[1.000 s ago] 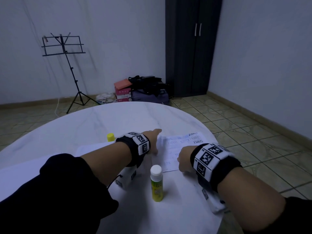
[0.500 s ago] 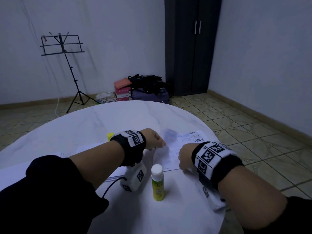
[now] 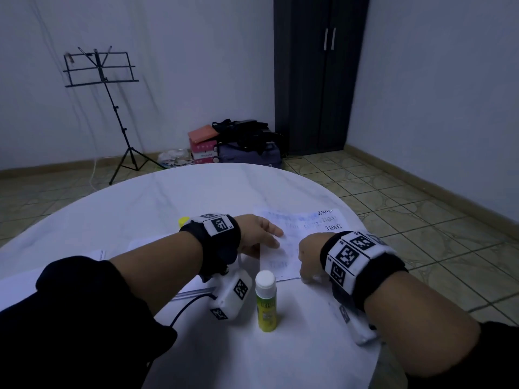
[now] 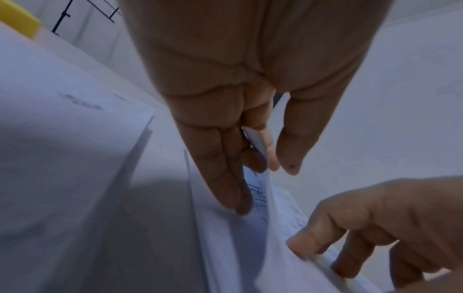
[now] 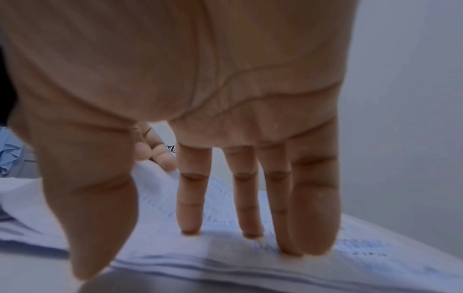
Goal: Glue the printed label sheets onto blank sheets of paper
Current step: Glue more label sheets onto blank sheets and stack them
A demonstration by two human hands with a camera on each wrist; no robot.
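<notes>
A: Right, item one: left hand (image 3: 259,234)?

B: Reaches to the left edge of the printed label sheet (image 3: 297,237). In the left wrist view the sheet's edge (image 4: 258,142) is pinched between the thumb and the fingers and raised off the pile; likely lifted to peel the top sheet from those beneath.

A: Item two: right hand (image 3: 309,255)?

B: Fingers (image 5: 190,208) straight and spread, tips pressing down on the near part of the same stack; thumb off the edge, nothing gripped. Judged purpose: pinning the lower sheets so only one comes away.

A: Item three: label sheets, location?

B: On the round white table (image 3: 168,209), far right of centre, between the two hands. "SAMPLE" print reads upside down from the head view, so the top faces away from the person. Several layered edges (image 5: 225,271) show at the near side; count cannot be told.

A: Item four: glue?

B: One glue stick (image 3: 265,303), yellow-green body, white cap on, standing upright near the person, just beside the left wrist camera, apart from the sheets. Untouched; capped, so no gluing in hand yet.

A: Item five: blank paper?

B: Pale sheets (image 3: 92,255) lie left, partly under the left forearm. A small yellow object (image 3: 184,220) sits behind the left wrist; kind unclear.

A: Risk?

B: Two sheets lifting together.
</notes>
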